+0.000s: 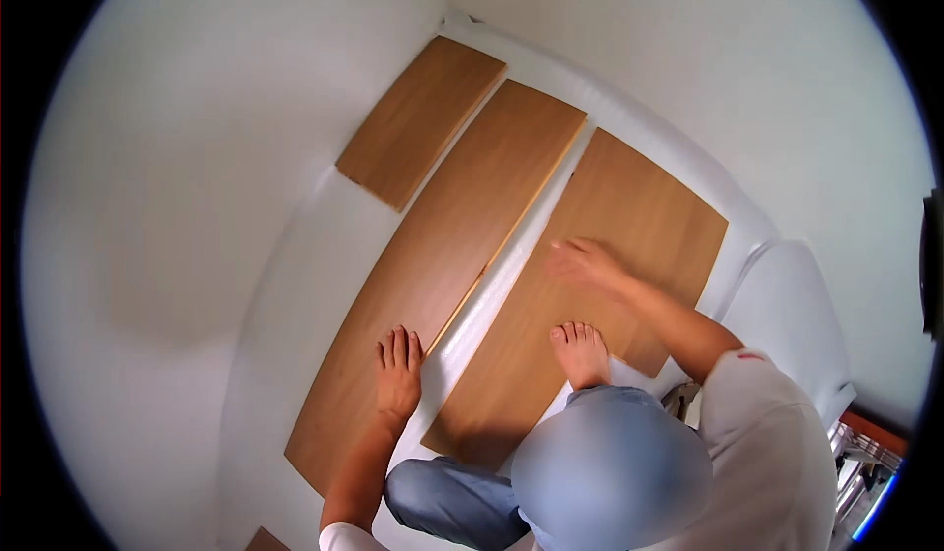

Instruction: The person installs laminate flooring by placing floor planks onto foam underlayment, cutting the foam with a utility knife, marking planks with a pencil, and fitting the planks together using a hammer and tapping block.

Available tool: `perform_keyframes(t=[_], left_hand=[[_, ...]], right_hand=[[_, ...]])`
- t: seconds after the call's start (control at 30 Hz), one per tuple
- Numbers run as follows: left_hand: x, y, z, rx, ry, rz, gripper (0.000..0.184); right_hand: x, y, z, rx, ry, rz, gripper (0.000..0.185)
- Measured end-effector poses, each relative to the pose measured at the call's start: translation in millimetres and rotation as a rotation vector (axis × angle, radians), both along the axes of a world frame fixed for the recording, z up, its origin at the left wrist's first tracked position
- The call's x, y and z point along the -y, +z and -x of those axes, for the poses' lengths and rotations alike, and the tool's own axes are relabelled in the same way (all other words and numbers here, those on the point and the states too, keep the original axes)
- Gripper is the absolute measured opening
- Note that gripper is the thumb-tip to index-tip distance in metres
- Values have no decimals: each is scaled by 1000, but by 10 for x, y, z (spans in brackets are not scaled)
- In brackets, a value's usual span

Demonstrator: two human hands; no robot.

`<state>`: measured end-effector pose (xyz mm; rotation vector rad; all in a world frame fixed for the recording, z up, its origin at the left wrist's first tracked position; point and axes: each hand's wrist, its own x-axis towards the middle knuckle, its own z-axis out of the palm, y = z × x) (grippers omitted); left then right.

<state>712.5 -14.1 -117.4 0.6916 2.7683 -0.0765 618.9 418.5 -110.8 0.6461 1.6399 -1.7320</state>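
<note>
My left hand lies palm down on the lower part of a long wood-look floor plank, fingers stretched out near its right edge. My right hand, slightly blurred, is over a wider wood-look board to the right, with its fingers pointing left and nothing visible in them. Whether it touches the board I cannot tell. A narrow pale gap separates the long plank from the wider board. Beyond the long plank, on its left, lies a shorter plank with a thin gap between them.
White sheeting covers the floor under the planks and runs up to white walls. My bare foot rests on the wider board. A corner of another brown piece shows at the bottom left. Assorted items stand at the lower right.
</note>
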Motion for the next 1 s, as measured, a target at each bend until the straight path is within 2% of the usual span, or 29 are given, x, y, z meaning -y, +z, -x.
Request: perform_keyframes(t=[0.03, 0.1, 0.13, 0.2, 0.23, 0.27, 0.33, 0.37, 0.43, 0.53, 0.57, 0.63, 0.7, 0.73, 0.87, 1.0], left_hand=[[13, 30, 15, -2, 3, 16, 57], [39, 95, 38, 16, -52, 86, 62], [10, 169, 71, 16, -48, 103, 62], [-92, 394, 152, 183, 29, -43, 75], [-111, 420, 226, 197, 33, -88, 86], [-118, 396, 378, 201, 24, -78, 86], [-139, 304, 695, 153, 30, -243, 77], [-278, 326, 974, 141, 92, -285, 68], [-548, 316, 1602, 47, 65, -237, 61], [-879, -5, 2458, -88, 11, -299, 56], [-1030, -85, 2714, -110, 8, -297, 55], [-1297, -131, 3113, 5, 166, -389, 56], [-1343, -317, 3500, -78, 89, -329, 58], [-1330, -411, 3583, -161, 12, -271, 60], [-1261, -578, 3668, -113, 22, -312, 63], [-1239, -563, 3662, -109, 45, -374, 60]], right_hand=[[307, -253, 262, -64, -261, 304, 44], [834, -578, 662, -142, -491, 383, 37], [951, -615, 767, -139, -488, 399, 37], [1121, -606, 817, -154, -696, 132, 30], [1111, -605, 818, -59, -737, 144, 24], [1133, -613, 851, -53, -748, 150, 24], [1173, -643, 897, -199, -955, 255, 23], [1117, -662, 918, -185, -960, 250, 23], [1054, -688, 933, -98, -865, 223, 27], [1055, -883, 990, -24, -875, 218, 26], [1036, -869, 1022, -25, -878, 213, 26], [1069, -712, 1051, -49, -936, 203, 29], [1067, -651, 1090, -23, -936, 186, 30], [1061, -629, 1085, 2, -937, 167, 31], [1091, -632, 1133, 14, -1005, 174, 28], [1077, -466, 1164, 137, -926, 169, 28]])
